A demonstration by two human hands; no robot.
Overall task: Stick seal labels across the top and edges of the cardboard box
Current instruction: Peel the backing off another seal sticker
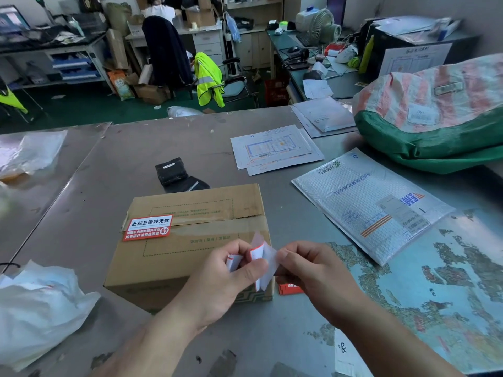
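Step in hand looks like peeling: both hands work a small strip of seal labels (262,257), white backing with red edging, folded between them. Left hand (231,270) pinches the strip's left part between thumb and fingers; right hand (307,270) nips the right edge of the backing with thumb and forefinger. Neither hand is free. Whether a label is already lifting off the backing, can't tell — the paper is curled and partly hidden by the fingers.

Cardboard box (190,240) sits on the grey worktop (109,164), just beyond and under the hands; the strip hovers over the box's near right corner. Box top is taped shut along the seam. One red seal label (148,227) is already stuck at the left end of the seam, near the left edge. The right end of the seam shows no label.

Next move probably: separate one label cleanly, keep the adhesive off the fingers, then press it over the tape seam or fold it over an edge.

Another red piece (290,289) lies on the worktop, just right of the box's near corner, below the right hand.
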